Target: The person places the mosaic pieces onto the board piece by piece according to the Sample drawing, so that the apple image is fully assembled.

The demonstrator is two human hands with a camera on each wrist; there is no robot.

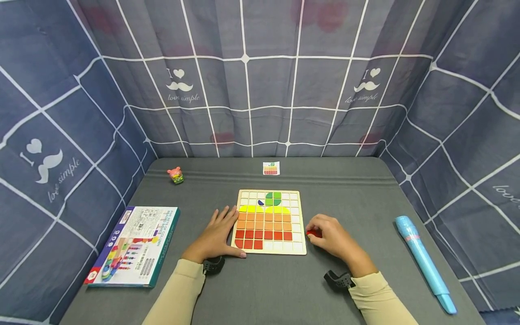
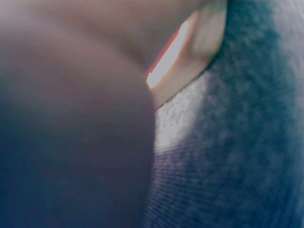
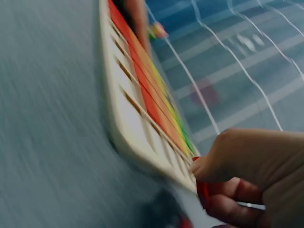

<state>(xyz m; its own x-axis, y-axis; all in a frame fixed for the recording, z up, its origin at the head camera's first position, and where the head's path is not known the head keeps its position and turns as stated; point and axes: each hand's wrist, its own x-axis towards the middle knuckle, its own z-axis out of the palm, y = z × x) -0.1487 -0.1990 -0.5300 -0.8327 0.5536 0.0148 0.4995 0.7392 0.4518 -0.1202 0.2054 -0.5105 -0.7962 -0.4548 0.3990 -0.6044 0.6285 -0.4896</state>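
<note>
A wooden grid board lies flat on the dark table, with coloured tiles in its cells. Red tiles fill one row and the left part of the row nearest me. Orange, yellow and green tiles and a small dark blue piece sit farther up. My left hand rests along the board's left edge, fingers spread and thumb by the near corner. Just off the right edge, my right hand pinches a red tile between thumb and fingers. The left wrist view is mostly blocked by the blurred hand.
Behind the board lies a small pattern card. A toy figure stands at the back left, and a flat printed box lies at the left. Along the right side is a light blue tube-shaped object. Curtains surround the table.
</note>
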